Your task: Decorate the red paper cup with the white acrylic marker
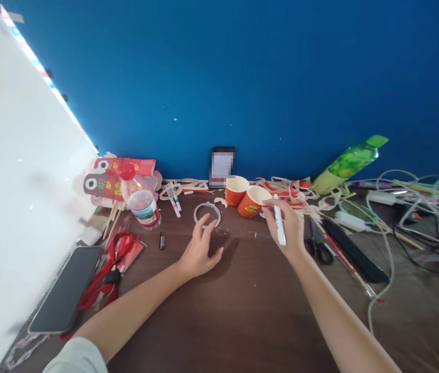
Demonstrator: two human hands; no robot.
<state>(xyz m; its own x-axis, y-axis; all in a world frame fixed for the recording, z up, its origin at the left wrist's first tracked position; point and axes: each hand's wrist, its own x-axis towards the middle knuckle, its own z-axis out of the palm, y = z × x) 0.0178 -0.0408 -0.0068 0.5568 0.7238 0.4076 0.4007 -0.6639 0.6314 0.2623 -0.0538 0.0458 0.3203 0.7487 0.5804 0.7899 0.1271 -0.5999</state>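
Observation:
My left hand (201,250) hovers over the brown table with fingers spread, fingertips touching or just short of a white paper ring (207,213); it holds nothing. My right hand (287,224) is closed around a white marker pen (279,226), which points down along the palm. Its fingertips reach a tipped red paper cup (253,202). A second red paper cup (236,189) stands upright just left of that one.
A water bottle (142,203), red paper fish crafts (114,176) and markers (174,201) lie at the left. A phone (66,295) and red lanyard (108,269) sit near the white board. Scissors (318,243), a green bottle (349,163), paper scraps and cables (406,207) crowd the right.

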